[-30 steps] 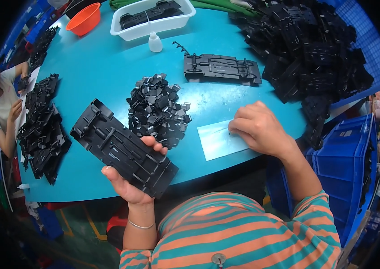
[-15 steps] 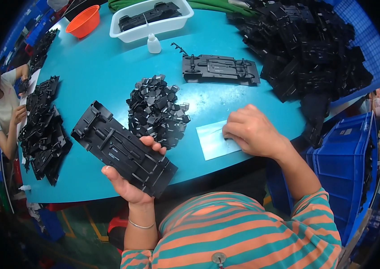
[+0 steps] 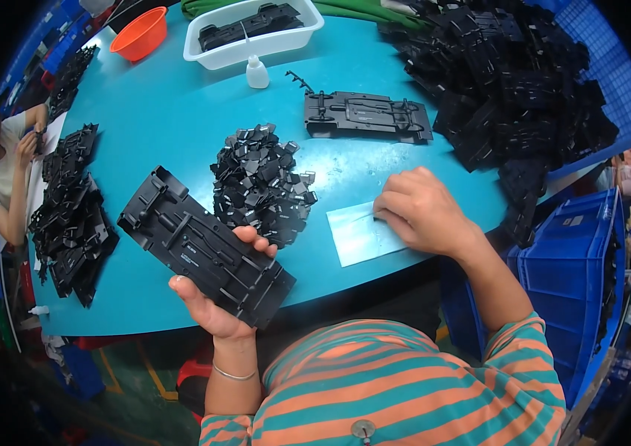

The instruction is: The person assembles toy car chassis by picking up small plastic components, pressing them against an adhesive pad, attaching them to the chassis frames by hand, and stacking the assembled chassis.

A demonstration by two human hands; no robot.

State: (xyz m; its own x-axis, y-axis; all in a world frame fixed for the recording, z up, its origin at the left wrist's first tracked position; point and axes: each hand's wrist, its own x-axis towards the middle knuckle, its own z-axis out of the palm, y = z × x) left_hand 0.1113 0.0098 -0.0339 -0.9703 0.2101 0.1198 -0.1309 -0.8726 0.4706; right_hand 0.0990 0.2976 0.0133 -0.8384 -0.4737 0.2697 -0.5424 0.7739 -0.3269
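Note:
My left hand [image 3: 219, 312] grips a black plastic toy-car chassis [image 3: 200, 245] from below, tilted above the near edge of the table, its moulded underside facing up. To the right, my right hand [image 3: 421, 212] has its fingers pinched together over a glossy white sheet [image 3: 352, 238]. A small dark bit shows at those fingertips, too small to name. Between the hands and farther off lies a heap of small black plastic pieces [image 3: 263, 182]. Another black chassis [image 3: 367, 115] rests on the table beyond my right hand, with a thin black part [image 3: 299, 80] by its left end.
Black chassis parts are piled at the far right [image 3: 516, 89] and at the left [image 3: 73, 215]. A white tub [image 3: 195, 52], an orange bowl [image 3: 139, 37] and a white squeeze bottle [image 3: 257, 74] stand at the back. Blue crates [image 3: 561, 267] flank me; a co-worker [image 3: 10, 175] sits at left.
My right hand has shifted very slightly over the white sheet, its fingers still pinched. My left hand and the chassis stay in place. The co-worker's hands have moved up together.

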